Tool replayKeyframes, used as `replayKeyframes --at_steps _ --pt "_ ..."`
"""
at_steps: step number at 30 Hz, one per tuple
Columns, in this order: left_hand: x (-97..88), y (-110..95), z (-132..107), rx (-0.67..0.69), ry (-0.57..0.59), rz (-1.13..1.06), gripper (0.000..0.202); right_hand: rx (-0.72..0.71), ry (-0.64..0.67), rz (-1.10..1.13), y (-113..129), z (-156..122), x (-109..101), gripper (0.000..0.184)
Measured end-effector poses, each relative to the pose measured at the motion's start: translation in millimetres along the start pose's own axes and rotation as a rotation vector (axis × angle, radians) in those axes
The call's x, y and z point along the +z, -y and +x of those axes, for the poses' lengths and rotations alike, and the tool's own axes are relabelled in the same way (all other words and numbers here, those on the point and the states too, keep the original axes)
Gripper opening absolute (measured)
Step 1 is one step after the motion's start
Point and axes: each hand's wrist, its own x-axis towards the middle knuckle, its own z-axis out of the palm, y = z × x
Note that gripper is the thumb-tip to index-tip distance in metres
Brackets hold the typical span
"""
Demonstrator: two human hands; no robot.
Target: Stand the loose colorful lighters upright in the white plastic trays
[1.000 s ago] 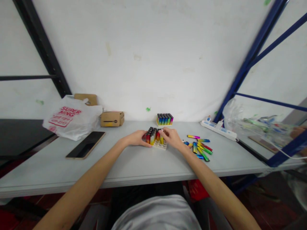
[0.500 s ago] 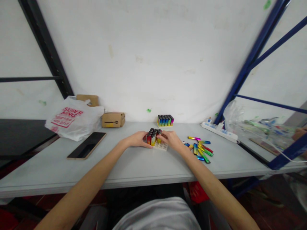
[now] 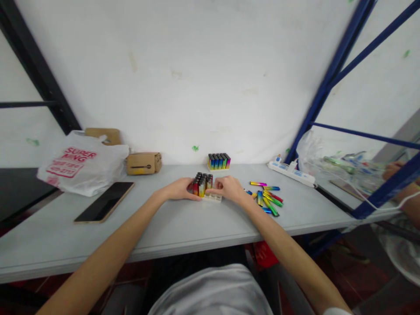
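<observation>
Lighters with dark tops and red, gold and yellow bodies stand upright in a pale slotted tray. My left hand is wrapped round the left side of this tray and its lighters, thumb along the front. At the right side, my right hand has its fingers curled, with the tips against the nearest lighters above the bare slots; whatever they pinch is hidden. Several loose lighters, in yellow, green, blue, red and pink, lie in a pile to the right of my right hand.
Behind stands another filled lighter tray. Left are a phone, a white plastic bag and a cardboard box. A power strip lies at the right by a blue metal frame. Another person's arm shows far right.
The view has shifted, so the table things sit further left. My right hand's fingers have curled in more beside the lighters; my left hand keeps its place on the tray.
</observation>
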Motion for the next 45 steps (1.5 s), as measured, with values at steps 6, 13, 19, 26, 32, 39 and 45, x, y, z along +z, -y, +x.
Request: replayKeyframes --at_steps 6,13,19,26,32,39,45 --pt "-0.7 -0.2 0.2 -0.025 0.020 0.023 0.072 0.045 -0.113 0.115 -38.6 -31.5 -43.9 0.050" --pt "-1.0 0.3 -0.4 -0.048 -0.014 0.052 0.073 0.141 -0.189 -0.030 -96.6 -121.7 -61.3 0.055" --pt "-0.6 2.0 -0.5 -0.057 0.006 0.067 0.073 0.161 0.101 -0.209 -96.6 -145.2 -32.9 0.064" --pt "0.4 3.9 0.0 -0.046 -0.012 0.054 0.073 0.176 0.110 -0.160 -89.2 -97.0 -17.3 0.067" --pt "-0.2 -0.2 -0.4 -0.030 -0.015 0.063 0.072 0.207 -0.106 -0.105 -104.9 -70.6 -33.0 0.049" --pt "-0.9 -3.7 -1.0 -0.009 -0.008 0.061 0.071 0.195 0.162 -0.290 -99.3 -45.6 -46.4 0.055" --pt "-0.7 -2.7 -1.2 -0.022 -0.017 0.062 0.071 0.248 0.280 -0.180 -99.6 -26.8 -44.1 0.047"
